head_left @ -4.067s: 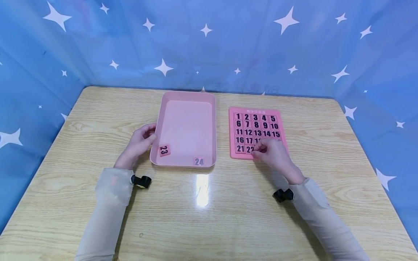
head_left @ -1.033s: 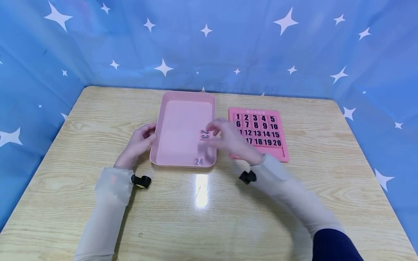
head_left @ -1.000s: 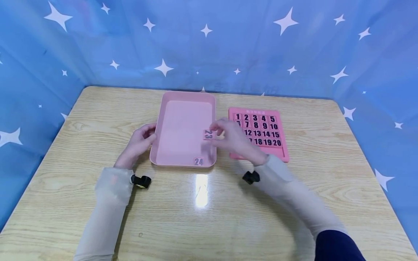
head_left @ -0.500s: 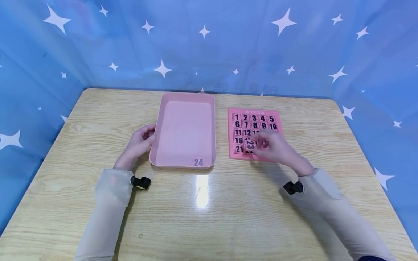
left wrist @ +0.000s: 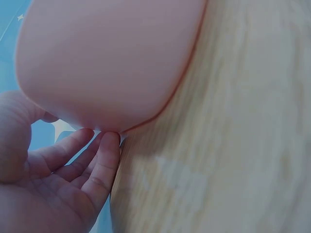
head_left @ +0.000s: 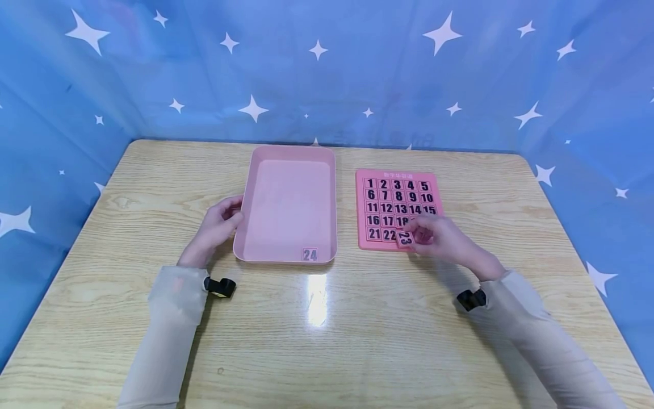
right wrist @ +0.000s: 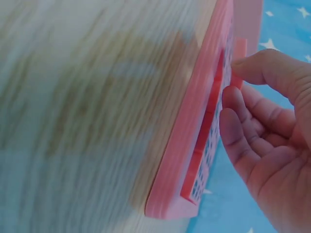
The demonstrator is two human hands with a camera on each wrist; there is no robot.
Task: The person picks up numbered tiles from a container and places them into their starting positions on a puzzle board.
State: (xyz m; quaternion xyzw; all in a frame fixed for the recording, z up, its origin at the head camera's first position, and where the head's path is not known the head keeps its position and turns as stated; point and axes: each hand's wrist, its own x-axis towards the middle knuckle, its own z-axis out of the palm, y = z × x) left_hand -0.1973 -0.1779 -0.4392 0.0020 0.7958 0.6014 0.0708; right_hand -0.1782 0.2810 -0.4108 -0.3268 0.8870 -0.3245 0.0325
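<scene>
My right hand (head_left: 434,238) pinches a pink number tile marked 23 (head_left: 405,238) between thumb and fingertips. The tile is turned sideways, low over the bottom row of the pink number puzzle board (head_left: 363,227), just right of tile 22 (head_left: 389,234). In the right wrist view, the tile (right wrist: 238,75) stands up from the board's face, partly hidden by the thumb. My left hand (head_left: 214,227) rests against the left side of the pink tray (head_left: 244,227); in the left wrist view its fingertips (left wrist: 111,138) touch the outer wall. Tile 24 (head_left: 309,255) lies inside the tray's near edge.
Rows of numbered tiles fill the upper part of the board. The tray and board stand side by side on a wood-grain table (head_left: 306,363). Behind hangs a blue cloth with white stars (head_left: 291,68). Each wrist wears a black camera, such as the left one (head_left: 222,287).
The right hand took tile 23 out of the tray and carried it right to the board, lowering it beside tile 22. The left hand has stayed at the tray's side.
</scene>
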